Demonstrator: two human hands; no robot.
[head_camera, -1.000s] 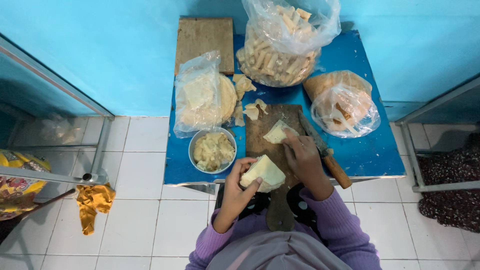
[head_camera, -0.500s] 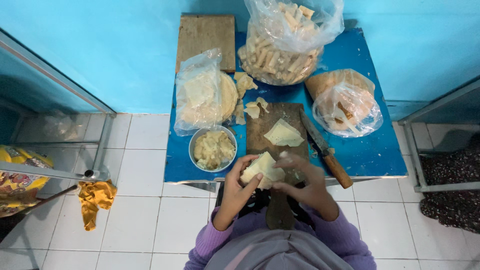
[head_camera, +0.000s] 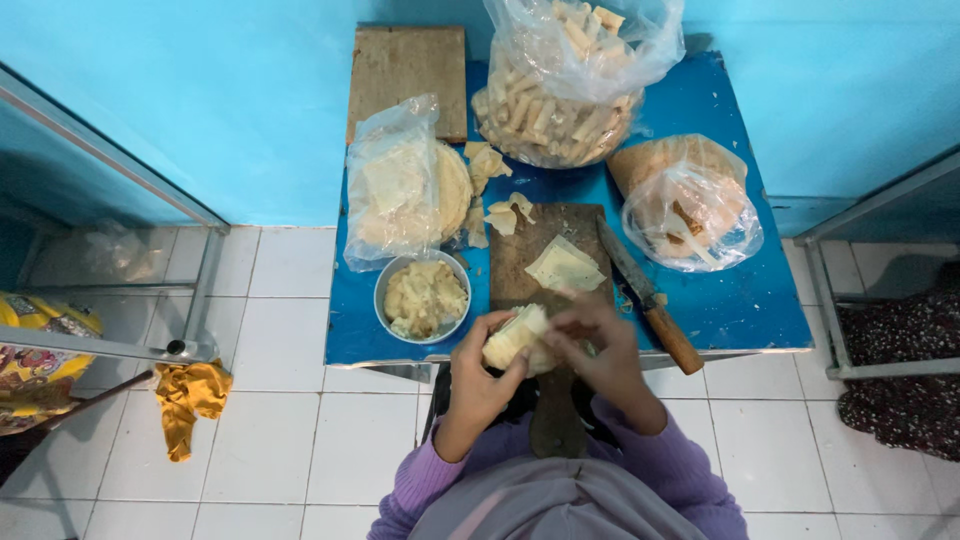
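My left hand (head_camera: 483, 372) cups a pale stack of thin wrapper sheets (head_camera: 514, 336) at the near edge of the blue table (head_camera: 740, 300). My right hand (head_camera: 597, 345) has its fingers on the same stack, pinching at its top sheet. One loose wrapper sheet (head_camera: 564, 268) lies flat on the wooden cutting board (head_camera: 524, 262) just beyond my hands. A round metal bowl of pale mashed filling (head_camera: 426, 297) stands left of the board. A knife with a wooden handle (head_camera: 650, 297) lies right of the board.
At the back stand a large plastic bag of rolled sticks (head_camera: 564, 90), a bag of flat wrappers (head_camera: 395, 192) and another bag over a brown sheet (head_camera: 690, 205). A second wooden board (head_camera: 405, 75) leans at the wall. A yellow cloth (head_camera: 190, 398) lies on the white tiled floor.
My right hand laid a wrapper sheet on the cutting board, then came back to the stack in my left hand. The stack has dropped nearer the table's edge.
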